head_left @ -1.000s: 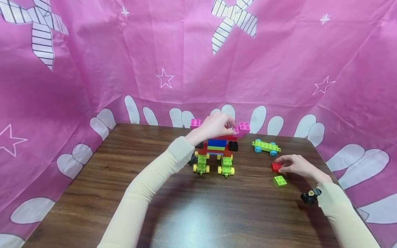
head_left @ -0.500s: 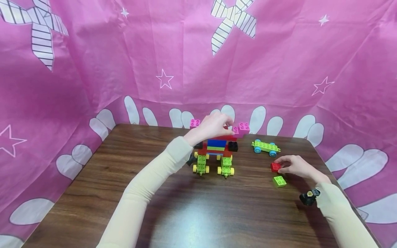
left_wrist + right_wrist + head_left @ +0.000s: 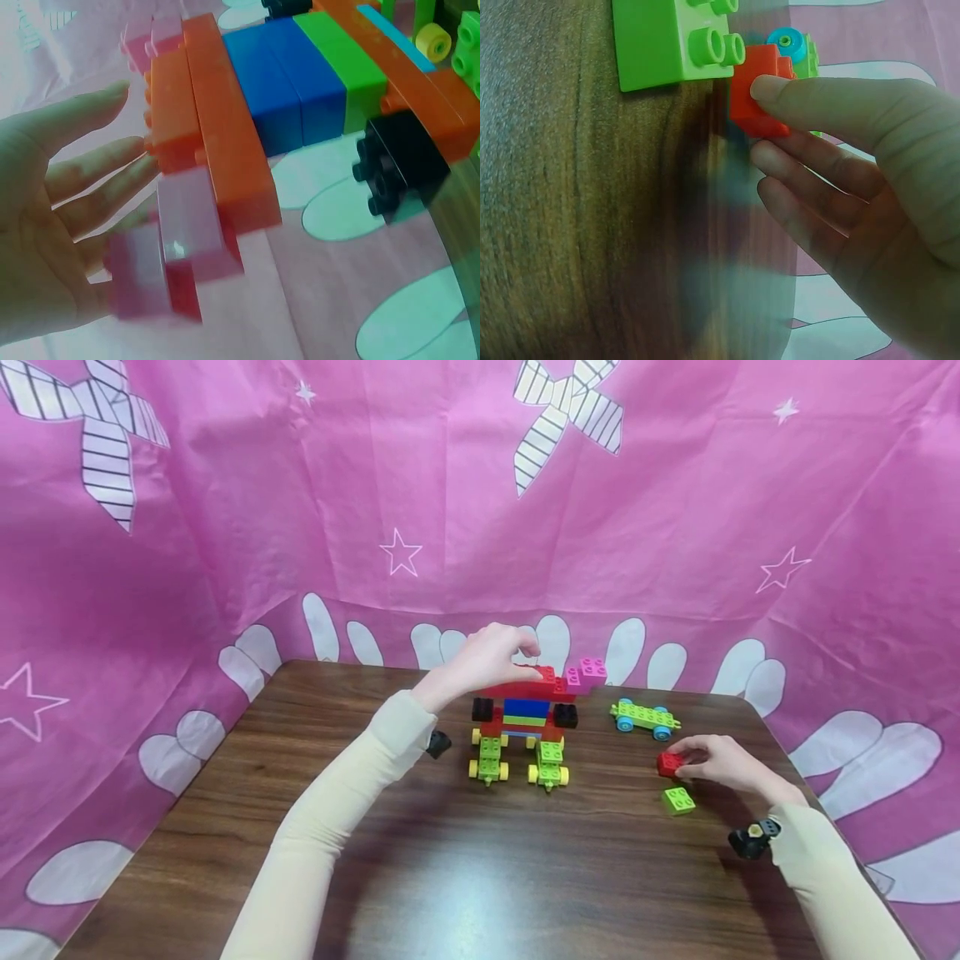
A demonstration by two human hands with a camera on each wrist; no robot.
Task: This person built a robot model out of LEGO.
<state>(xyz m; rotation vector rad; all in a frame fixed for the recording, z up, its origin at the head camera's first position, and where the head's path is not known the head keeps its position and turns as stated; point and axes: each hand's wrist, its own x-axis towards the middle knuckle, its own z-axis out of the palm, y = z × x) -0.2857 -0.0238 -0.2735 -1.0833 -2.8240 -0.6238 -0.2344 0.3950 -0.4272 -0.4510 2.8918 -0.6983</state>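
Nearest the camera, the right hand (image 3: pixel 720 762) has barely stirred over the last second: it stays low on the bench (image 3: pixel 465 868) at the right, thumb and fingers (image 3: pixel 810 105) pinching the small red brick (image 3: pixel 667 764), which sits on the wood. The right wrist view shows the grip plainly, with the thumb on the brick's near face. The loose green brick (image 3: pixel 678 800) lies just beside it, nearer the camera, unmoved.

Further in, the model (image 3: pixel 525 722) stands mid-bench on its two yellow-wheeled green feet, in the same spot as before. The change is at its top. A second ago the left hand (image 3: pixel 480 662) was curled over the right part of the top, close to the pink brick (image 3: pixel 587 674); now it has slid to the left end and risen a little. The left wrist view shows the fingers (image 3: pixel 90 161) straight and relaxed, tips touching the end of the red top bar, gripping nothing. A second pink brick shows near the palm in that view, blurred; whether the hand touches it cannot be told.

By my reading, the pink piece at the right end has been seated and let go, and the left hand now only steadies the model.

Beyond, the green car (image 3: pixel 645 717) with blue wheels sits untouched near the far right edge.
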